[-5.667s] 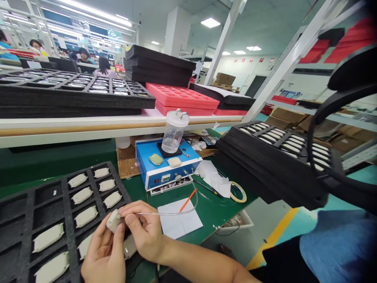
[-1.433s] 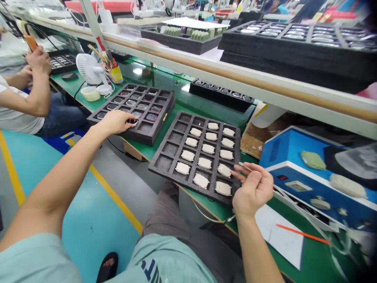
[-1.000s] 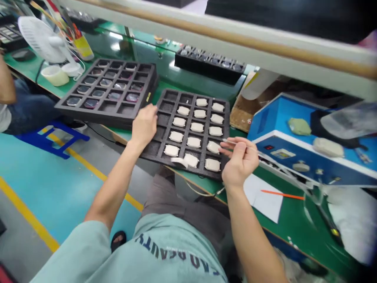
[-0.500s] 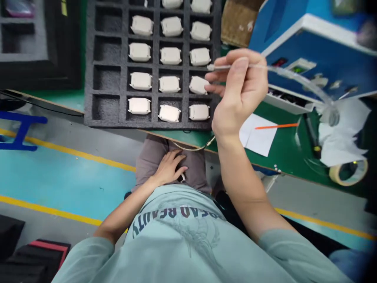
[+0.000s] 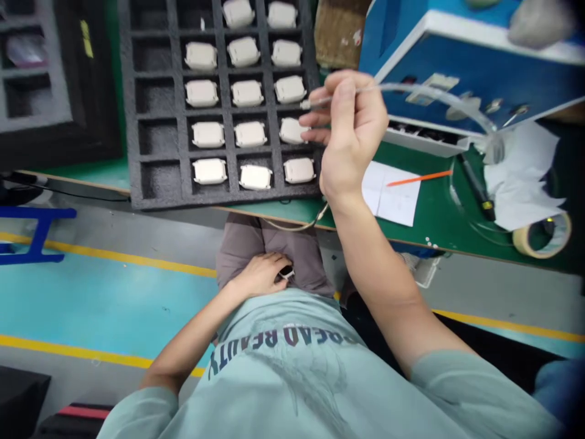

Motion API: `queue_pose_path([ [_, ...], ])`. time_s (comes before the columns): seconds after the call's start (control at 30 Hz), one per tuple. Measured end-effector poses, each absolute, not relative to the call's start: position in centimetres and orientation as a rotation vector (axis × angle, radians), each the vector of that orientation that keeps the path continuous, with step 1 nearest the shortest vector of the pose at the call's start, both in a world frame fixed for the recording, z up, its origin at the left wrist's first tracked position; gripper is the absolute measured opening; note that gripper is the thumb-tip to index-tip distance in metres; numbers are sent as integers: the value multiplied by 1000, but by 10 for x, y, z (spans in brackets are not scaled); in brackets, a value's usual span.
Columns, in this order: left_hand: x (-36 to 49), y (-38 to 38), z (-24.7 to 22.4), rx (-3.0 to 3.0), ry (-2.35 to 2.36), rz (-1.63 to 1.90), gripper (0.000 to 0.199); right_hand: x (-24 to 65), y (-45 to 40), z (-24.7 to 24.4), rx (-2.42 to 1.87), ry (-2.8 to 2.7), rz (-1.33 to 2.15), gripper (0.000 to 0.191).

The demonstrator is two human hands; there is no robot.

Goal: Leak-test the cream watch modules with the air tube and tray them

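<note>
Right hand (image 5: pixel 351 137) holding clear tube (image 5: pixel 429 91), over foam tray (image 5: pixel 155 201)

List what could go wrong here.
The right hand holds the thin tube's tip near a white module, so a slip could scratch or dislodge it. Clear tubing runs to the blue unit and might snag. The foam tray sits at the bench edge with the left hand off it, so a bump might shift it.

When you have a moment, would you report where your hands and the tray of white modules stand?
Right hand pinching clear tube, tip by a white module. Left hand on lap. Black foam tray, modules seated in pockets. Blue unit beside tray.
</note>
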State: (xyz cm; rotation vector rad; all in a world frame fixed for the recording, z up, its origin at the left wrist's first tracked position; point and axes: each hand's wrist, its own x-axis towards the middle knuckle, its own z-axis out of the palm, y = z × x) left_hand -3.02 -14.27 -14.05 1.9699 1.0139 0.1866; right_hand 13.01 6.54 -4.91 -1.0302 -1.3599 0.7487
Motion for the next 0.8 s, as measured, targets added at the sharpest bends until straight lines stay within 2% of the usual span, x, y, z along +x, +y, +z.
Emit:
queue_pose_path([
  [0.1, -36, -136, -145, 1901, 1137, 258, 33, 125, 61, -45, -986, -1288, 746, 44],
  [0.2, -48, -134, -135, 1820, 1277, 357, 38, 118, 53, -38, -916, -1215, 736, 37],
  [0.3, -65, -140, -95, 1747, 1342, 505, 39, 114, 46, -30, -882, -1176, 739, 28],
  [0.37, -74, -136, -57, 1610, 1363, 747, 38, 112, 42, -26, -871, -1161, 722, 27],
  [0.47, -77, -106, -7, 1270, 1300, 1155, 39, 108, 37, -21, -901, -1135, 713, 28],
  [0.53, -72, -71, 13, 1136, 1211, 1292, 42, 105, 35, -19, -936, -1138, 715, 29],
  [0.67, -52, -1, 18, 1053, 1073, 1415, 47, 102, 35, -17, -978, -1157, 655, 27],
  [0.8, -28, 24, 5, 956, 1050, 1521, 46, 103, 33, -15, -975, -1151, 647, 23],
])
